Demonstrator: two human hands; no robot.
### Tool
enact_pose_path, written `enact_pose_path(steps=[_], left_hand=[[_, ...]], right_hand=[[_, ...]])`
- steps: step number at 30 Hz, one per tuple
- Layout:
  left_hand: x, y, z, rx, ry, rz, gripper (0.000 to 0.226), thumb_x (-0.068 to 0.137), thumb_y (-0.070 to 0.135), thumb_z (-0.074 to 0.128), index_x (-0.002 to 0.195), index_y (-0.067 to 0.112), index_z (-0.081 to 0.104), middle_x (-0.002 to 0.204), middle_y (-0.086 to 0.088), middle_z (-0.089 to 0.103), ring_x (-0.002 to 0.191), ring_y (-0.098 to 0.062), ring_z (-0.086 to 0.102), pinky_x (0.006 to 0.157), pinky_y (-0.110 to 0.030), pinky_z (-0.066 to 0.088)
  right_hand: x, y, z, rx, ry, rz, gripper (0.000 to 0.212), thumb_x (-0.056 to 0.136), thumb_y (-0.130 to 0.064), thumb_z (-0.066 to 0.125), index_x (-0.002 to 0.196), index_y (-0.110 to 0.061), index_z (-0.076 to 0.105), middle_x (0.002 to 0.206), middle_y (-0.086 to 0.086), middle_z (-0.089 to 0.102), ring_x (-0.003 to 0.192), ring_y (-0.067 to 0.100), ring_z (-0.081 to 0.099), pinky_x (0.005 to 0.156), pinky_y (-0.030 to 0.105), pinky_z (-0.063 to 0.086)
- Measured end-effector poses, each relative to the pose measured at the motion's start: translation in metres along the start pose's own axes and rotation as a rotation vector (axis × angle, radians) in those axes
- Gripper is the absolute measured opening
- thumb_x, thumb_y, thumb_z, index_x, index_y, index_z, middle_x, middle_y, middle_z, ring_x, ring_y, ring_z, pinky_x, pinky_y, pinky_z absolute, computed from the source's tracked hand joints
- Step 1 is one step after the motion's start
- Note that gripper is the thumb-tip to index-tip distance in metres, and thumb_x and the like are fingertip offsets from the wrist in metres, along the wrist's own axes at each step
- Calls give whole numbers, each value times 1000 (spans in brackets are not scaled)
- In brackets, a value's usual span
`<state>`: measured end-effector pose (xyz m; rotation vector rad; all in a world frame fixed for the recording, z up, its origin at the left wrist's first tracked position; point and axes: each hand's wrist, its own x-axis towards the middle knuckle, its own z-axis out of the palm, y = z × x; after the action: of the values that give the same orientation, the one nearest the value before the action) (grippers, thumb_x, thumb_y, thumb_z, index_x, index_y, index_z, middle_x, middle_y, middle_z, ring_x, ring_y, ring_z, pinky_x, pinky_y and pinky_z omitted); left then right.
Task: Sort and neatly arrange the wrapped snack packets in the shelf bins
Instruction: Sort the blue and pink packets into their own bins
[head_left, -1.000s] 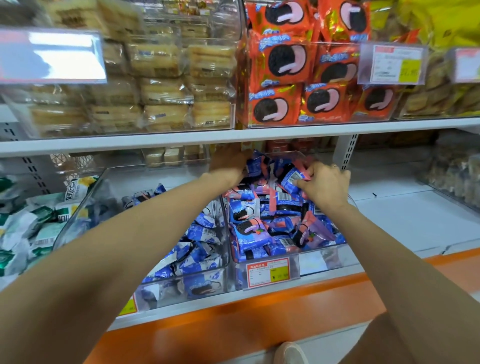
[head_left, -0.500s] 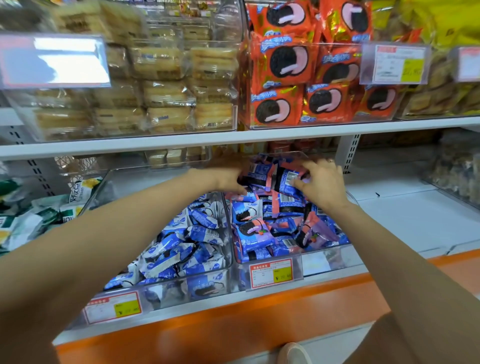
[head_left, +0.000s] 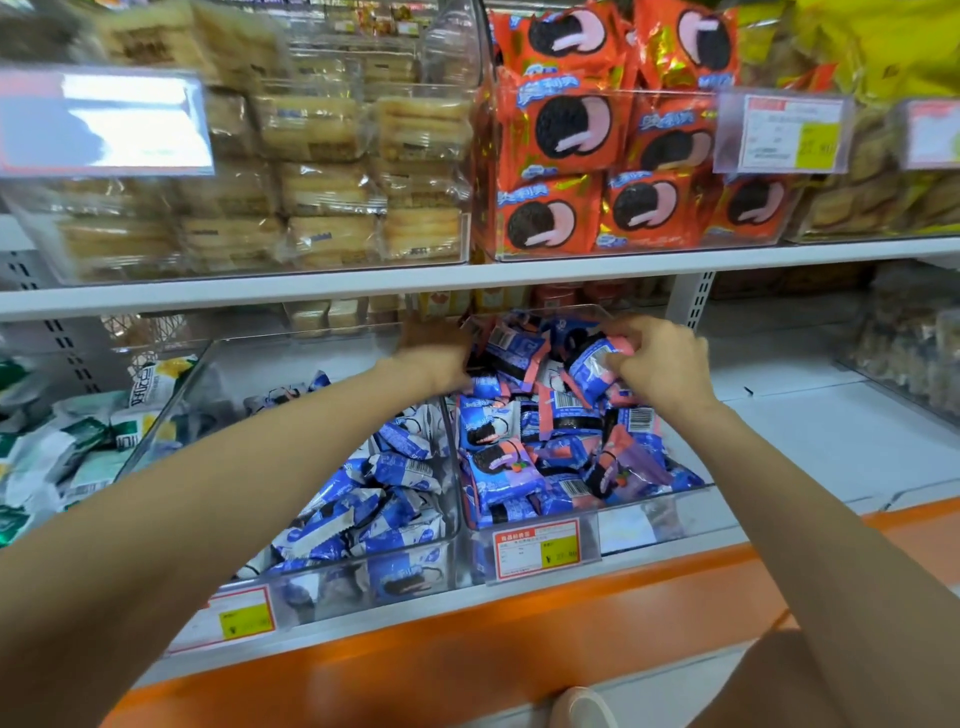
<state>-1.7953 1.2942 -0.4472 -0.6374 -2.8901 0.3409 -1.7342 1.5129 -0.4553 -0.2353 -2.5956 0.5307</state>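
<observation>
Pinching a blue packet (head_left: 592, 366) mid-frame, the right hand (head_left: 660, 364) hovers over the bin (head_left: 636, 525); the left hand (head_left: 441, 358) is blurred, grip unreadable

Left hand (head_left: 434, 358): motion-blurred, fingers hidden; grip unclear.
Price tag (head_left: 537, 548): print too small to read.
Upper-left label (head_left: 104, 122): blurred, washed out by glare.
Shoe (head_left: 582, 706): cut off by bottom edge.
</observation>
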Motion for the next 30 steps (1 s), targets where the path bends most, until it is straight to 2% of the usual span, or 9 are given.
enact_pose_path(steps=[3,7,11,14,18,20,24,27,30], left_hand=[[-6,2,1,-193,-139,17,27,88,36,61,84,10,55,86,-8,59,81,-24,55,73,-31,44],[-12,10,-1,-162,-257,-10,46,80,41,70,58,13,39,60,2,41,65,-18,44,52,-26,33],[-14,17,-1,-148,-300,-27,43,79,32,74,59,12,41,62,2,44,69,-19,48,59,-28,39],[-16,16,-2,-205,-230,-28,27,82,21,69,65,10,52,71,-2,54,69,-20,51,59,-28,39],[-23,8,-24,-424,-74,6,19,89,19,58,72,18,49,76,-1,52,77,-21,50,66,-26,38],[-26,6,-36,-604,-18,43,11,91,23,58,85,17,51,87,-2,56,82,-20,51,72,-28,41],[-23,14,-40,-844,97,84,12,89,24,62,92,15,55,93,-1,58,86,-16,52,65,-19,39],[-13,21,-30,-970,19,108,33,84,23,68,110,6,56,103,-5,62,98,-19,58,79,-20,46],[-2,28,-16,-739,-163,126,63,81,32,71,132,8,44,132,-10,53,118,-25,51,100,-34,41]], right_hand=[[-5,-2,-15,60,-100,28,18,81,-25,68,98,-29,71,97,0,70,106,26,59,96,40,41],[-13,-10,-19,-49,-372,13,14,82,-22,67,73,-33,69,85,-10,64,104,20,58,97,41,43],[-16,-12,-18,-52,-348,-31,8,80,-31,72,72,-28,72,81,-11,67,100,18,58,94,39,45],[-16,-11,-15,43,-257,-112,7,79,-33,74,78,-28,69,86,-6,64,90,18,56,80,30,45],[-18,-17,-7,262,-311,-218,32,73,-32,78,104,-26,69,102,-6,65,100,11,56,88,30,44],[-22,-22,-5,311,-384,-225,41,75,-30,77,114,-26,64,108,-8,62,99,7,52,83,22,41],[-23,-21,-5,409,-311,-157,24,75,-30,78,90,-25,61,80,-7,60,75,12,50,60,21,38],[-18,-10,-17,453,-237,-53,21,74,-19,79,86,-20,62,80,3,62,74,16,53,61,26,39],[-16,2,-28,464,-179,40,22,75,-16,78,94,-16,64,87,7,62,78,20,53,62,27,38]])
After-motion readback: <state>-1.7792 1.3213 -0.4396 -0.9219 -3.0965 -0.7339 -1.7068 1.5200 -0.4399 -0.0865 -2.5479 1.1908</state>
